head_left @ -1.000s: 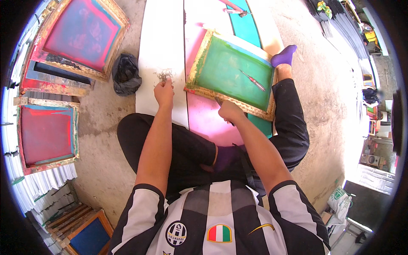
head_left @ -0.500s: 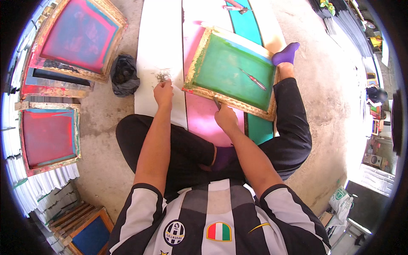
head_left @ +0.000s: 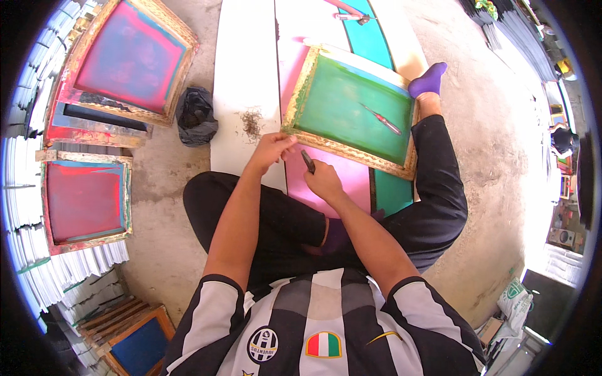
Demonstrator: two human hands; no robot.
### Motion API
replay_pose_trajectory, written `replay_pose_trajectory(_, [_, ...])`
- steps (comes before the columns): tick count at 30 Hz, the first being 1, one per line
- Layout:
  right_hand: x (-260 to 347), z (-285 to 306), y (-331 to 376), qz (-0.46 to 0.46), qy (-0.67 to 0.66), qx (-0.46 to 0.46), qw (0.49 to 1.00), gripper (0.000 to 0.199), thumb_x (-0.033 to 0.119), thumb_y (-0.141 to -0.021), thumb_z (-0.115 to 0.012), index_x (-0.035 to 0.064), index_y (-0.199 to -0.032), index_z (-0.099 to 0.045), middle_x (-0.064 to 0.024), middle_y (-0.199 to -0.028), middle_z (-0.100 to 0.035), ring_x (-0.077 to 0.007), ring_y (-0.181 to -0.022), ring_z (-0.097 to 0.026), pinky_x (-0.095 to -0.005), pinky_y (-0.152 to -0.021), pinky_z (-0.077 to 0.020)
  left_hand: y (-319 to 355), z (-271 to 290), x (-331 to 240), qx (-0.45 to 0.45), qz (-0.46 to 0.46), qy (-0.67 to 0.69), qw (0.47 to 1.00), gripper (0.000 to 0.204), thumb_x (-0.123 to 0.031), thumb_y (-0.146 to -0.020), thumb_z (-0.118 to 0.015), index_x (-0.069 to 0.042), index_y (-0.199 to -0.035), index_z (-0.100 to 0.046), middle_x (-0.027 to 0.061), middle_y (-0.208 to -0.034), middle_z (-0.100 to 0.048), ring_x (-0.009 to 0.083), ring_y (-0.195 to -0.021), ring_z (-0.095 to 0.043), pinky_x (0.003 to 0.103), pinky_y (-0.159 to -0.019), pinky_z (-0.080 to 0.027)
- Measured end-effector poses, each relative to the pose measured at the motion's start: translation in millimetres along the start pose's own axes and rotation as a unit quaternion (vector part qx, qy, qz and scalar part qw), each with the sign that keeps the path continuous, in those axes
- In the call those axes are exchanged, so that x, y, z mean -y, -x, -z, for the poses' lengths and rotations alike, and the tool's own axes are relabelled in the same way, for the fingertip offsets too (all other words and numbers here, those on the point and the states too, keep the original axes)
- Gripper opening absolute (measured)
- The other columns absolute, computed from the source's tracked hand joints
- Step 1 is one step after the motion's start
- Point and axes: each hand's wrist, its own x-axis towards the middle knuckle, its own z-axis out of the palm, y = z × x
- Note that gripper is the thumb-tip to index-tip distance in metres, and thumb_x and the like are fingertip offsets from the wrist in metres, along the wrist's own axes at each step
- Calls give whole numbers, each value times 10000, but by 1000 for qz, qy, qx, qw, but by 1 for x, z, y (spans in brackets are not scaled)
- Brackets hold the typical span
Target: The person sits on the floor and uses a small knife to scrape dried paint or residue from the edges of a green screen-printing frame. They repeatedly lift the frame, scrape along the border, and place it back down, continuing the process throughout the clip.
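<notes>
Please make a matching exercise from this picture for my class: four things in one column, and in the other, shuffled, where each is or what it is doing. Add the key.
Column 1
1. Screwdriver
2. Black plastic bag
3. Small dark bits
4. Right hand

Column 2
A. On the floor, beside the white strip
B. Closed around a dark tool
C. Lying on the green screen
D. Scattered on the white strip

Pairs: 1-C; 2-A; 3-D; 4-B

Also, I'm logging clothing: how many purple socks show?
2: one purple sock on the right foot, beside the green framed screen; another purple sock, partly hidden, on the folded left leg's foot.
</notes>
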Motion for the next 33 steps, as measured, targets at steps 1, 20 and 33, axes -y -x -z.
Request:
replay_pose_trajectory(1, [6,-1,0,6,-1,6,1000,316,242,-843,-597,21,-1046,-695,-264,-962,-717,-443,-936,-698,-539,-857,-548,3,-1,0,19,2,-7,1000,319,-377,-926,-714,-63,-982,-732,4,-777,-676,94,-608,-581,269,-517,-419])
replay_pose_trajectory(20, [-4,11,12,-86,-380,167,906,364,159,-918,-609,-17,-1237,-603,-120,-901,-702,-207,-816,-707,-373,-634,-562,-19,10,24,-166,-3,47,985,308,-338,-965,-678,-35,-915,-651,14,-695,-587,114,-520,-526,273,-448,-391])
replay_pose_trajectory(33, [-37,61,-14,-22,78,64,995,352,79,-798,-556,-107,-1083,-644,-363,-1000,-679,-476,-966,-691,-518,-858,-538,-29,25,25,-357,22,194,914,368,-407,-972,-654,-40,-944,-647,47,-797,-633,128,-529,-531,276,-448,-378])
